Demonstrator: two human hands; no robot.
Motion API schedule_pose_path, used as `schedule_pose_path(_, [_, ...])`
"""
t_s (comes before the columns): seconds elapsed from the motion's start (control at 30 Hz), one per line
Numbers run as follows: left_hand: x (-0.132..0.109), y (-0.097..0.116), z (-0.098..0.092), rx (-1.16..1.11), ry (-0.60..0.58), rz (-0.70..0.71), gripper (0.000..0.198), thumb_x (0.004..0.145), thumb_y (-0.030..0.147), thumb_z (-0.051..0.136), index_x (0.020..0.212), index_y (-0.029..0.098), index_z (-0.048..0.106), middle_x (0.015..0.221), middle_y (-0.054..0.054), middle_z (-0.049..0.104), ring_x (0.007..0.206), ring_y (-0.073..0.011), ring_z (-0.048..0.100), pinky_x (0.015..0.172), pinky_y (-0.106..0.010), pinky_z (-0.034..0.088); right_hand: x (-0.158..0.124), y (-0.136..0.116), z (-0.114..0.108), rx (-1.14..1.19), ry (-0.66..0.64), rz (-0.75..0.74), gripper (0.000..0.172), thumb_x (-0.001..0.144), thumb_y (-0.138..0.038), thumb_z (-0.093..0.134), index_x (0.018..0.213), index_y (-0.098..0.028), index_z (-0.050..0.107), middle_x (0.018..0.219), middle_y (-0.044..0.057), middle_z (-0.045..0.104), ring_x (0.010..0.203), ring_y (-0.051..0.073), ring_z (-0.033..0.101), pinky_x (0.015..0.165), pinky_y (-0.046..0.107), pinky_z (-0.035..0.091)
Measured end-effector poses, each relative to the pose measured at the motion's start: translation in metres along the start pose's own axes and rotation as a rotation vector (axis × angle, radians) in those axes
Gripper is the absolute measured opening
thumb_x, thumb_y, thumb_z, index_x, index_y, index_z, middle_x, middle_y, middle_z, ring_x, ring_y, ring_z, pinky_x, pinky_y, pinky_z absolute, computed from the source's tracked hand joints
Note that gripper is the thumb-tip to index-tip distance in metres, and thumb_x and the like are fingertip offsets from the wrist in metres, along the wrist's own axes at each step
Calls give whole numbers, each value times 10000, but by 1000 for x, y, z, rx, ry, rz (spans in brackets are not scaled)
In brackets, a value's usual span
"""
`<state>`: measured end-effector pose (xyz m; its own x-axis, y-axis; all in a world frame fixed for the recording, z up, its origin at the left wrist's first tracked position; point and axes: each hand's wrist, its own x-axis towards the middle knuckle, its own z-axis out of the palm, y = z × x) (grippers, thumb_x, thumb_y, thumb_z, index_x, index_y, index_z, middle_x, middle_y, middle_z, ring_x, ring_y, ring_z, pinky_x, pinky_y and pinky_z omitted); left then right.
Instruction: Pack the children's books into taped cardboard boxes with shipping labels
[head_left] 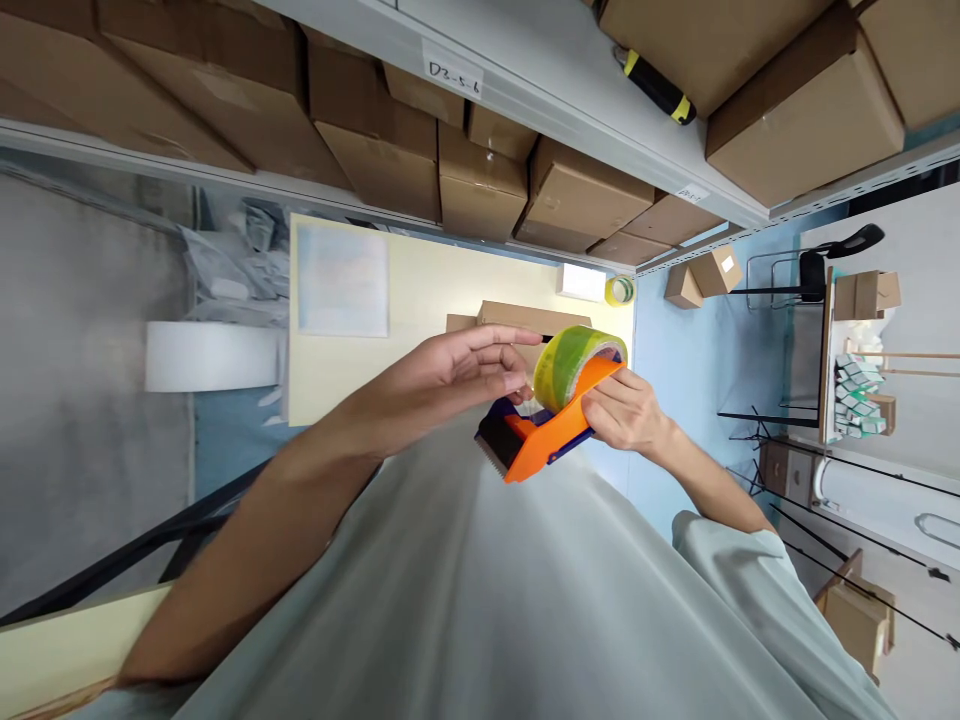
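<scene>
My right hand (626, 408) is closed around an orange and dark-blue tape dispenser (551, 437), which it holds up in front of my shirt. A yellow-green roll of packing tape (562, 367) sits in the dispenser, and the toothed cutting edge points down to the left. My left hand (487, 365) is just left of the roll, index finger stretched out and the other fingers slightly bent. Its fingertips are close to the tape; whether they touch it I cannot tell. Behind the hands a brown cardboard box (534, 316) lies on the pale yellow table (442, 262), partly hidden.
A white box (581, 282) and another tape roll (619, 290) are at the table's far right. A sheet in clear film (343, 280) lies at its left. Above the table, a shelf (525, 75) holds cardboard boxes and a yellow-black utility knife (660, 88). A white roll (214, 356) is at left.
</scene>
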<state>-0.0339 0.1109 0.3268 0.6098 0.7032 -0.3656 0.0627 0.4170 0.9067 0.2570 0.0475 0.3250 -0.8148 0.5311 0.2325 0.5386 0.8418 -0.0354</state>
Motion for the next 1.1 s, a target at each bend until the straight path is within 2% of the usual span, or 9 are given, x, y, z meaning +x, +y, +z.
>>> schedule_pose_path(0.2, [-5, 9, 3, 11, -16, 58, 658, 887, 651, 762, 1423, 273, 714, 975, -69, 784, 1002, -285, 786, 943, -425, 658, -5, -2, 1, -12, -49, 57, 182, 1106, -235, 598, 941, -223, 672, 777, 34, 682, 737, 195, 628, 729, 342, 454])
schedule_pose_path(0.37, [-7, 6, 6, -2, -46, 54, 679, 911, 706, 712, 1431, 270, 718, 967, -72, 795, 996, -281, 783, 947, -418, 650, -5, -6, -2, -46, 30, 71, 231, 1113, -227, 564, 903, -225, 659, 735, 34, 662, 742, 199, 629, 715, 345, 459])
schedule_pose_path(0.5, [-10, -1, 9, -63, -65, 65, 694, 938, 738, 662, 1428, 250, 722, 1008, -93, 815, 1014, -292, 778, 961, -443, 641, -5, -9, -3, -35, 36, 102, 278, 1130, -257, 517, 891, -229, 658, 748, 46, 681, 736, 200, 628, 712, 352, 465])
schedule_pose_path(0.63, [-14, -4, 14, -125, -18, 71, 722, 905, 716, 728, 1437, 229, 709, 1052, -115, 821, 964, -285, 784, 933, -448, 646, -6, -11, -3, -5, 71, 101, 269, 1120, -249, 553, 872, -214, 650, 786, 56, 699, 782, 203, 648, 754, 348, 469])
schedule_pose_path(0.77, [-14, -2, 19, -129, 52, 41, 670, 864, 644, 809, 1370, 211, 737, 982, -92, 812, 902, -250, 785, 899, -394, 651, -6, -14, -3, -12, 59, 89, 252, 1107, -268, 599, 871, -203, 656, 802, 58, 703, 799, 204, 651, 778, 349, 467])
schedule_pose_path(0.9, [-14, 1, 18, -135, 75, 19, 621, 854, 609, 830, 1323, 210, 756, 936, -77, 806, 925, -244, 781, 897, -372, 649, -3, -16, -2, -31, 55, 112, 286, 1131, -266, 539, 875, -209, 651, 760, 39, 676, 750, 191, 613, 758, 342, 467])
schedule_pose_path(1.1, [-10, -6, 6, -119, -77, -47, 582, 850, 614, 834, 1287, 232, 785, 942, -82, 815, 933, -249, 781, 898, -370, 642, 4, -21, -5, -24, 152, 73, 273, 1106, -144, 514, 867, -209, 631, 761, 42, 689, 764, 189, 629, 746, 340, 466])
